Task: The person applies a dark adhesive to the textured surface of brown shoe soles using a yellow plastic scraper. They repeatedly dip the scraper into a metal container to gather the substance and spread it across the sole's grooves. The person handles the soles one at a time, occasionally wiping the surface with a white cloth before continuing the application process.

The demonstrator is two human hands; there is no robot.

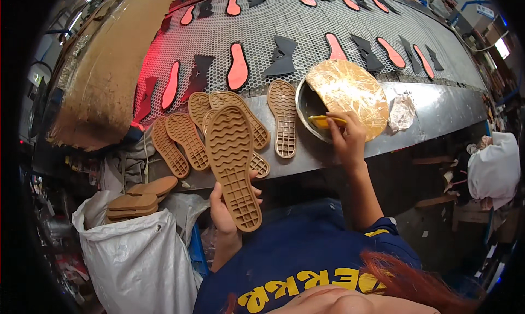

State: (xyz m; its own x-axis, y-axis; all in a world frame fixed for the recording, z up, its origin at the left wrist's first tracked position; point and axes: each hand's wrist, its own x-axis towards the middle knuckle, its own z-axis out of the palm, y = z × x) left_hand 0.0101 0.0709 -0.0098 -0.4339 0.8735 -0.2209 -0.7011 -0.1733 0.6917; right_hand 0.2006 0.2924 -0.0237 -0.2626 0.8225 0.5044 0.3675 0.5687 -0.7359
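My left hand (222, 211) is closed around the heel part of a tan shoe sole (232, 161). Its wavy and gridded tread faces up toward me. To the right, my right hand (350, 140) grips a yellow tool (324, 121), probably a brush handle, at the opening of a round metal pot (301, 112). The tool's lower end is hidden. A shiny, coated tan board (353, 87) covers most of the pot. Between my hands, another sole (283, 117) lies tread up on the metal table edge. Several more soles (187, 141) lie grouped behind the held one.
Beyond the metal ledge (437, 109) stretches a perforated belt (213, 40) with pink-and-black insoles (237, 67) and black cut pieces (281, 56). A crumpled clear wrapper (402, 112) sits right of the pot. At lower left, a white sack (134, 254) holds tan soles (131, 203).
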